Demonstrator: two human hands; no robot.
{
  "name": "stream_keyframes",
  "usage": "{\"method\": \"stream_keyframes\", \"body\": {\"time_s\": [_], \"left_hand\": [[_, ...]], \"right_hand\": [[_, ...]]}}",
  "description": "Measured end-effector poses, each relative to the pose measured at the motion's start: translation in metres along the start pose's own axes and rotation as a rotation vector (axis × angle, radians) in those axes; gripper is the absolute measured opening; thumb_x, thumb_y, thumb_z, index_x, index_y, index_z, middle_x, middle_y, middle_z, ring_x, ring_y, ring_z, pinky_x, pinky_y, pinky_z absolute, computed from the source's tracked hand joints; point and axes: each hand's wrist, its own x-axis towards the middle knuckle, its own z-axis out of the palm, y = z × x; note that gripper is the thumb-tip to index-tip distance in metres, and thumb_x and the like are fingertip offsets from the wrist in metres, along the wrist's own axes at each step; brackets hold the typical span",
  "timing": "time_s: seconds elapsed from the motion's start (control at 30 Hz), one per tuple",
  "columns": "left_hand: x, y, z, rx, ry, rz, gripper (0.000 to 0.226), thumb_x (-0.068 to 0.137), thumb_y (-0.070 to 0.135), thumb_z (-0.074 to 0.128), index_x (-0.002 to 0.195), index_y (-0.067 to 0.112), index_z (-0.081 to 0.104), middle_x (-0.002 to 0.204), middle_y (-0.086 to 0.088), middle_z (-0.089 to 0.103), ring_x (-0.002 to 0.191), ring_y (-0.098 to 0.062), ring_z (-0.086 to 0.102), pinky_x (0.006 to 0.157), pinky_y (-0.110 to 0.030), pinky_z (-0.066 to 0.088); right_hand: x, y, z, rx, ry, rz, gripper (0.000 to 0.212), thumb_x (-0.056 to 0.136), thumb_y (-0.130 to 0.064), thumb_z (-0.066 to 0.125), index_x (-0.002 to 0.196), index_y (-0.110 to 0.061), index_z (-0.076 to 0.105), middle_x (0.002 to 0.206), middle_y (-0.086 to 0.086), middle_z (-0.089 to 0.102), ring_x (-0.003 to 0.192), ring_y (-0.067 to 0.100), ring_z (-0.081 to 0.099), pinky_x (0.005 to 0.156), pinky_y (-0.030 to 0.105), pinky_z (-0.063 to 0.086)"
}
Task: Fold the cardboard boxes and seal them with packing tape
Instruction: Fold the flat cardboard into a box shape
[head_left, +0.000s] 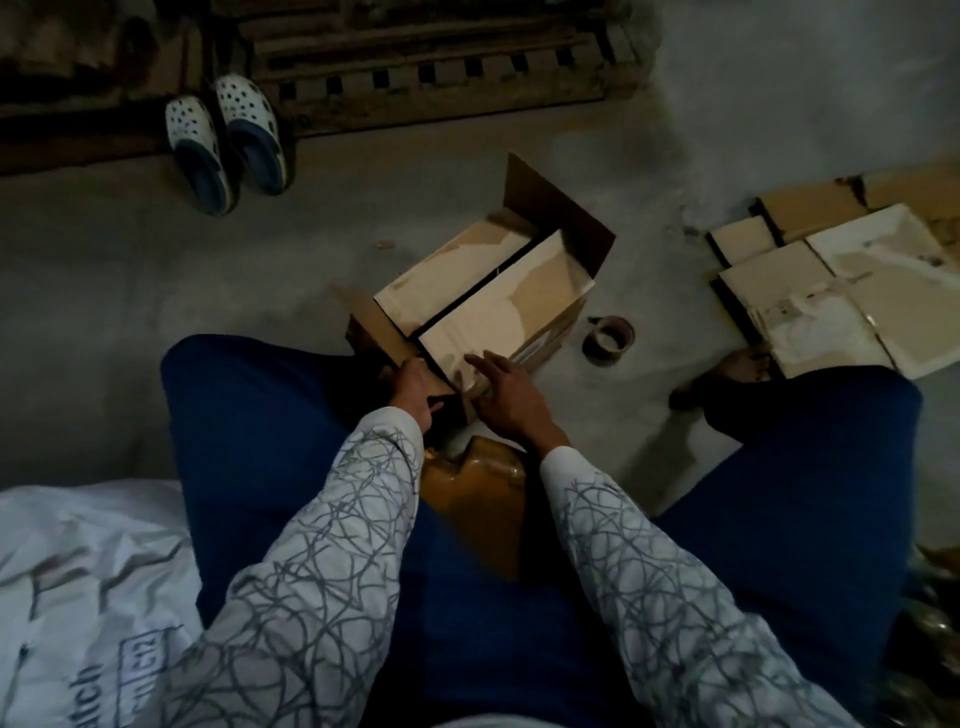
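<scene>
Grey concrete floor (156, 270) lies under us, the cardboard box (483, 291) at centre with its top flaps nearly shut. Flattened boxes (841, 291) lie at 3 o'clock. Our left hand (413, 392) grips its near flap; our right hand (506, 395) presses flat, fingers straight. Tape roll (626, 332) stands at the box's 3 o'clock.

Single view here, worn on the head: it looked forward and steeply down over the person's own arms. The left hand (413, 391) and right hand (511, 397) sat close under the lens, the cardboard box (483, 299) just beyond, the wooden pallet (441, 67) far off at the top edge.
</scene>
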Motion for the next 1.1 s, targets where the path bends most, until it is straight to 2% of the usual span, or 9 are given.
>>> {"method": "stream_keyframes", "body": {"time_s": [0.27,0.4,0.53,0.6,0.67,0.77,0.87,1.0,1.1], "left_hand": [[0.000,0.008,0.006,-0.120,0.096,0.363,0.043,0.082,-0.006,0.059,0.125,-0.001,0.061,0.125,-0.017,0.063,0.109,-0.033,0.062,0.094,-0.044,0.053],[0.003,0.005,0.017,-0.065,0.056,0.416,0.052,0.083,-0.008,0.066,0.133,-0.002,0.054,0.130,-0.015,0.058,0.114,-0.028,0.060,0.092,-0.035,0.052],[0.011,0.008,0.017,0.051,0.245,0.464,0.062,0.084,-0.013,0.054,0.143,-0.001,0.043,0.141,-0.021,0.050,0.127,-0.035,0.052,0.103,-0.036,0.044],[0.009,0.008,0.009,0.349,0.362,0.432,0.084,0.083,-0.005,0.059,0.156,0.010,0.019,0.156,-0.019,0.030,0.142,-0.036,0.032,0.114,-0.043,0.029],[0.014,0.006,0.002,1.052,0.408,0.716,0.099,0.080,0.026,0.066,0.158,0.022,0.005,0.165,-0.014,0.005,0.150,-0.038,0.006,0.121,-0.050,0.002],[0.019,0.018,0.015,1.760,-0.127,1.089,0.087,0.079,0.038,0.069,0.153,0.026,0.024,0.161,-0.009,0.022,0.149,-0.031,0.014,0.124,-0.042,0.002],[0.026,0.027,0.021,1.882,-0.289,0.951,0.076,0.088,0.029,0.065,0.153,0.024,0.025,0.158,-0.002,0.029,0.146,-0.029,0.022,0.118,-0.051,0.018],[0.041,0.031,0.013,1.961,-0.301,0.676,0.084,0.092,0.029,0.059,0.158,0.025,0.008,0.165,0.006,-0.001,0.151,-0.028,0.006,0.117,-0.060,0.009],[0.044,0.037,0.012,1.903,-0.262,0.660,0.085,0.088,0.028,0.059,0.157,0.029,0.009,0.165,0.004,0.005,0.150,-0.030,0.007,0.117,-0.059,0.008]], "right_hand": [[0.022,0.012,0.022,-0.206,-0.248,-0.048,0.065,0.098,-0.025,0.056,0.156,-0.025,0.028,0.167,0.007,0.000,0.153,0.032,-0.001,0.122,0.042,0.007],[0.020,0.022,0.023,-0.150,-0.266,-0.068,0.070,0.095,-0.021,0.060,0.156,-0.025,0.026,0.167,0.006,-0.002,0.153,0.031,-0.005,0.123,0.046,0.012],[0.021,0.025,0.025,-0.138,-0.261,-0.048,0.073,0.092,-0.020,0.063,0.155,-0.027,0.028,0.167,0.002,-0.001,0.153,0.028,-0.005,0.120,0.051,0.021],[0.019,0.027,0.023,-0.127,-0.242,-0.042,0.072,0.092,-0.022,0.064,0.154,-0.028,0.030,0.167,0.002,0.002,0.153,0.028,-0.002,0.118,0.054,0.026],[0.017,0.028,0.020,-0.114,-0.203,-0.043,0.069,0.092,-0.024,0.063,0.154,-0.026,0.032,0.167,0.004,0.007,0.153,0.030,0.002,0.116,0.053,0.030],[0.016,0.029,0.017,-0.098,-0.123,-0.054,0.064,0.093,-0.021,0.061,0.152,-0.022,0.036,0.165,0.009,0.014,0.152,0.033,0.008,0.114,0.052,0.033],[0.012,0.028,0.013,-0.098,-0.061,-0.064,0.061,0.093,-0.017,0.060,0.150,-0.020,0.040,0.164,0.010,0.019,0.151,0.034,0.013,0.113,0.051,0.036],[0.006,0.025,0.008,-0.095,-0.011,-0.073,0.060,0.092,-0.014,0.059,0.150,-0.019,0.041,0.163,0.009,0.022,0.150,0.035,0.016,0.112,0.050,0.035],[0.007,0.020,0.008,-0.093,0.003,-0.077,0.061,0.091,-0.012,0.059,0.149,-0.019,0.043,0.162,0.008,0.025,0.149,0.035,0.020,0.114,0.049,0.035]]}}
